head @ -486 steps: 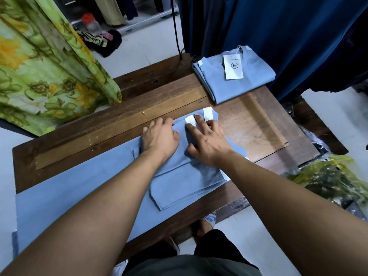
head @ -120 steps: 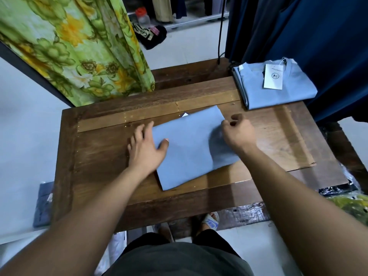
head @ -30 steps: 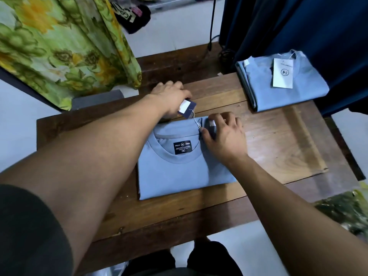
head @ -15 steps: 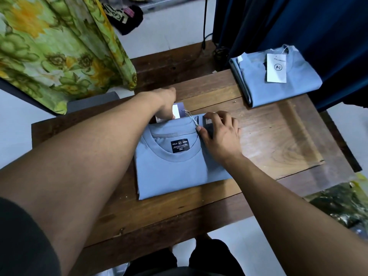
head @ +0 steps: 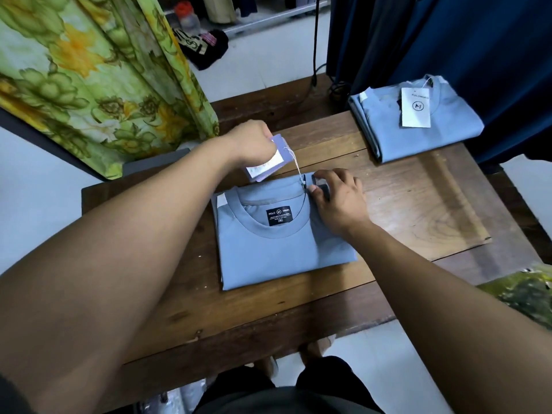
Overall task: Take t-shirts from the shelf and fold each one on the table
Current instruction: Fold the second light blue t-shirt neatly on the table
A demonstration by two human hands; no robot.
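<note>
A folded blue shirt (head: 277, 252) is lying collar-up in the middle of the desk (head: 418, 204). The right hand (head: 340, 201) is pressing on its right shoulder, fingers (head: 325, 176) curled over the top edge. The left hand (head: 251, 141) is pinching the hang tag (head: 268, 165) just beyond the collar, string taut. Farther right, a second folded shirt (head: 418, 135) is lying with its own tag (head: 416, 107).

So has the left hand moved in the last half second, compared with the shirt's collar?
Yes. The left hand, gripping the hang tags, has lifted away from the collar, toward the table's far edge.
</note>
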